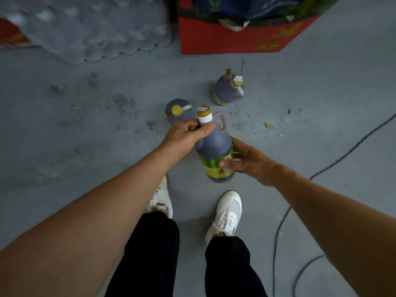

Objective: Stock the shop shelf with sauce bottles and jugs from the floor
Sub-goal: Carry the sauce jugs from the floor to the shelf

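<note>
Left hand [184, 140] grips the neck of the held jug [215, 150], right hand [246, 160] clasps its label; two jugs [228, 91] stand farther off.

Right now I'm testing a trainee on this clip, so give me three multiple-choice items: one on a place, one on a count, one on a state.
1. Where is the red box?
A. On the floor, beyond the jugs
B. Between the shoes
C. In the right hand

2. How many dark jugs show?
A. One
B. Three
C. Five

3. How is the nearest jug held?
A. Standing free on the floor
B. By both hands
C. By the right hand only

Key:
1 A: the box sits past the far jug.
2 B: one held, the far one and the near-floor jug.
3 B: the left hand grips its neck, the right hand its label.
</note>
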Action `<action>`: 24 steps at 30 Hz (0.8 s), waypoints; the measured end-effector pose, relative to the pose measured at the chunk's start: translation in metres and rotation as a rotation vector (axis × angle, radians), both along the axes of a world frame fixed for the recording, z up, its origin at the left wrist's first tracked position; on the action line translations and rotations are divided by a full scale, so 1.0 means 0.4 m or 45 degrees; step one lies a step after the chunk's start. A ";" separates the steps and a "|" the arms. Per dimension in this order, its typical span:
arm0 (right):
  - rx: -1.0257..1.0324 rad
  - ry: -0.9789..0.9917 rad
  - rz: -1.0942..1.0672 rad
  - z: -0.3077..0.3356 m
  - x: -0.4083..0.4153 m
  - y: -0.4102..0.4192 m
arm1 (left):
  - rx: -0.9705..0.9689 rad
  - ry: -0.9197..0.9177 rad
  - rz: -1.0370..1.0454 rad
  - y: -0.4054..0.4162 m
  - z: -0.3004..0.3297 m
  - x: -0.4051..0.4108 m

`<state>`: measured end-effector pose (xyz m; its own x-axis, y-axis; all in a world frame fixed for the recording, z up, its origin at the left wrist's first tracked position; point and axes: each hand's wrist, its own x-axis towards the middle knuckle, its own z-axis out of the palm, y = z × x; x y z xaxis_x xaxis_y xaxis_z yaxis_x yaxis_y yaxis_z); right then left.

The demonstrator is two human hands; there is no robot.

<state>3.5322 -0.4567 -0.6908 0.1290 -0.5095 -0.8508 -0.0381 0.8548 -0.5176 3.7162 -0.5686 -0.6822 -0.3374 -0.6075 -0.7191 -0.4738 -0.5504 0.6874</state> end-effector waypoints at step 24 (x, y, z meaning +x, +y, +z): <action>-0.215 -0.171 0.481 1.129 0.758 -0.420 | -0.028 0.048 0.724 -0.236 1.219 0.815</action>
